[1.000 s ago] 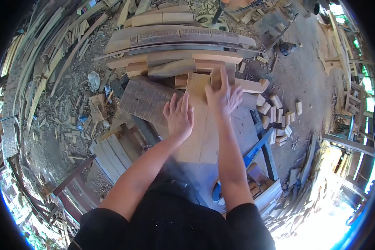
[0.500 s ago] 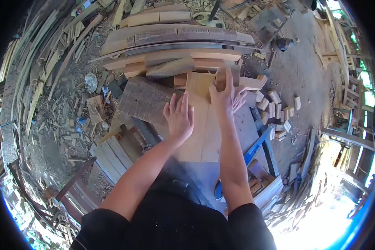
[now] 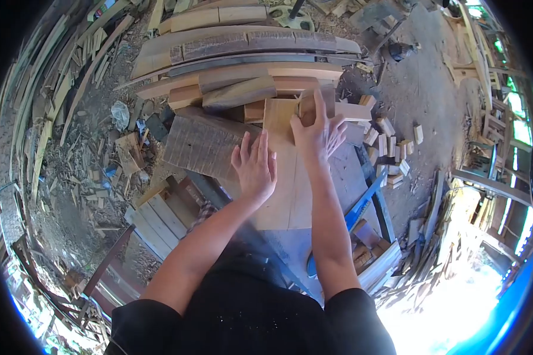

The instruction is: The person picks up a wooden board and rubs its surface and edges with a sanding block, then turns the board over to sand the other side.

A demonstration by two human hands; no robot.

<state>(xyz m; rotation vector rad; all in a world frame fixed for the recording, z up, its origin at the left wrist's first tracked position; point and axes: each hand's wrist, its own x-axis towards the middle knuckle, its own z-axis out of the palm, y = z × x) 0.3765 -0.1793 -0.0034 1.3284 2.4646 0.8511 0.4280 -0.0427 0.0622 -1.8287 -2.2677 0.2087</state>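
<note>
Flat against the left side of a pale, smooth board (image 3: 281, 189) lies my left hand (image 3: 255, 165), its fingers stretched out and holding nothing. My right hand (image 3: 318, 135) is near the board's far right part, with thumb and fingers curved around a small brown wood block (image 3: 308, 107). The fingers on its far side partly hide the block. A dark, rough-sawn plank (image 3: 198, 142) lies left of the board, next to my left hand.
Beams (image 3: 237, 44) are stacked beyond the board. Small offcuts (image 3: 387, 143) lie on the ground at right. A blue saw (image 3: 361, 204) rests beside my right forearm. A slatted wooden crate (image 3: 157, 222) stands at near left, and scrap strips cover the far left ground.
The camera view has shifted slightly, so the surroundings sit a little differently. My right hand, still around the block, is slightly farther left in view. My left hand stays in nearly the same place.
</note>
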